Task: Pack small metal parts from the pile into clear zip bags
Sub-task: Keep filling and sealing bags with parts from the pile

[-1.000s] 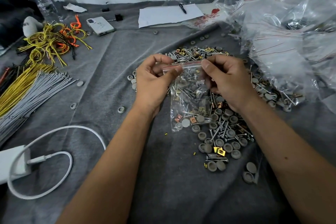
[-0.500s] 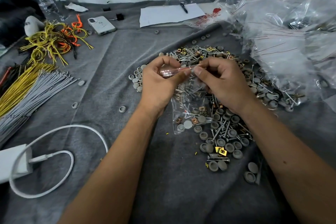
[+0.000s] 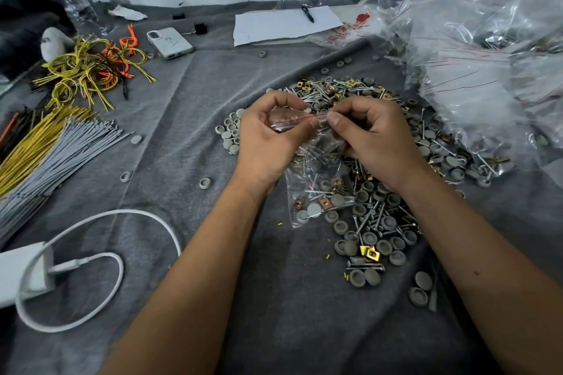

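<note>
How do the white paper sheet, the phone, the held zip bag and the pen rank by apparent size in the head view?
1. White paper sheet
2. Held zip bag, though it looks enlarged by nearness, so its place over the phone is unsure
3. Phone
4. Pen

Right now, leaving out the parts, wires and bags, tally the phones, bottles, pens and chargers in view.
Phone: 1
Water bottle: 1
Pen: 1
Charger: 1
Total: 4
</note>
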The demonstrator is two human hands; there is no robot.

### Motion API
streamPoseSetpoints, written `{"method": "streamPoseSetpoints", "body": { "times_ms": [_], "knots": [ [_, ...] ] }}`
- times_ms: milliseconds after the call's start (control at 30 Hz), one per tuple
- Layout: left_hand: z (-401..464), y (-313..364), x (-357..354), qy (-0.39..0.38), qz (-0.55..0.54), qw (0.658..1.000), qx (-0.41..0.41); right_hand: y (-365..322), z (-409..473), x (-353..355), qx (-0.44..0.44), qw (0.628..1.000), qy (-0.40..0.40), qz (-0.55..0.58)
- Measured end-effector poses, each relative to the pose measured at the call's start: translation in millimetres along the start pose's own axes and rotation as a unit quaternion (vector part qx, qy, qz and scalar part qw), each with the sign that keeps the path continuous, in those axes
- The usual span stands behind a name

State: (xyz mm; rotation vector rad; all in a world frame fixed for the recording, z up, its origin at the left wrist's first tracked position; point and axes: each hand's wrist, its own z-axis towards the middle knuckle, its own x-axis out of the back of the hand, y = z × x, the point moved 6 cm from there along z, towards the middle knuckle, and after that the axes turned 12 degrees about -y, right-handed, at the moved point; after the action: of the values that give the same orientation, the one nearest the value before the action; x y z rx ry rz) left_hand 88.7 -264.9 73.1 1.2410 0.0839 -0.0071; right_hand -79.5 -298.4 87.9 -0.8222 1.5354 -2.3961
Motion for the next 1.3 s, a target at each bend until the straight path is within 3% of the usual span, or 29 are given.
{"method": "streamPoseSetpoints", "body": {
  "times_ms": [533, 967, 1133, 1300],
  "knots": [
    [0, -5, 1, 0.000, 0.003, 1.000, 0.027, 1, -1, 3, -0.002, 0.998, 0.014, -0.058],
    [-2, -7, 14, 0.054, -0.074, 0.991, 0.093, 7, 0, 12, -0.010, 0.998, 0.049, -0.046],
    [-5, -5, 20, 0.108, -0.068, 0.987, 0.095, 4, 0, 11, -0.011, 0.997, 0.049, -0.056],
    [-4, -3, 16, 0.082, -0.066, 0.991, 0.079, 3, -1, 12, -0.018, 0.998, 0.043, -0.043]
  ]
}}
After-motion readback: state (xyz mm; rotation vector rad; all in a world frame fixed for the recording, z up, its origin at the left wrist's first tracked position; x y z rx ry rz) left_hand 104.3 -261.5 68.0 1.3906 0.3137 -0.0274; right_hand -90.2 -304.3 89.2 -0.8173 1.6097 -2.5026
